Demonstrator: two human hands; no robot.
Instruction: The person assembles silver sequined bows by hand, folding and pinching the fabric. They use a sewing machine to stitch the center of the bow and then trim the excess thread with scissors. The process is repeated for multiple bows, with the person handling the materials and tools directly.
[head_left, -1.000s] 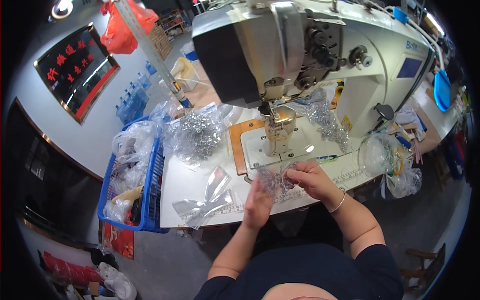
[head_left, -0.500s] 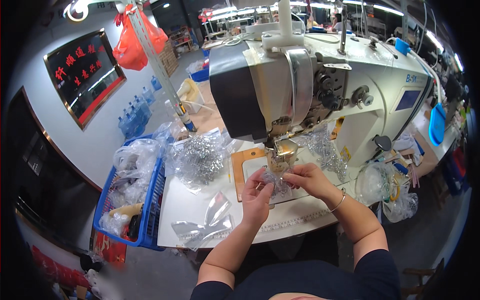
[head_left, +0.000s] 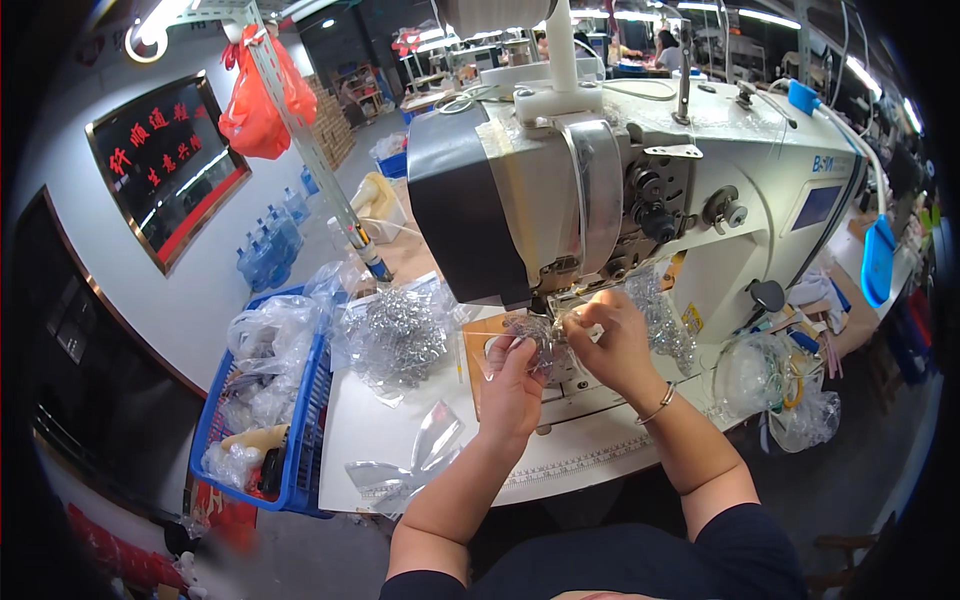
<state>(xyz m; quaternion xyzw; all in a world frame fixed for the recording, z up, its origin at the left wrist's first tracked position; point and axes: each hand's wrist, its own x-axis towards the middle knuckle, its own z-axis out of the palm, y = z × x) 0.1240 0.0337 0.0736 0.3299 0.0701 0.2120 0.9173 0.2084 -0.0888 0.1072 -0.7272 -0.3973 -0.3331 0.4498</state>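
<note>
so, a shiny piece [head_left: 541, 347] sits in left hand [head_left: 513, 388], beside right hand [head_left: 614, 345].

So the worktop [head_left: 352, 430] is white, curvy-looking through the fisheye, with a ruler strip [head_left: 590, 460] running along the front edge. Big pale sewing machine [head_left: 765, 140] sitting on it, an orange-brown plate [head_left: 472, 372] by its bed, and a clear bag of silvery bits [head_left: 395, 335] off left. Clear plastic pieces [head_left: 436, 440] lie near the front-left corner, more silvery stuff [head_left: 670, 325] under the machine's arm.
</note>
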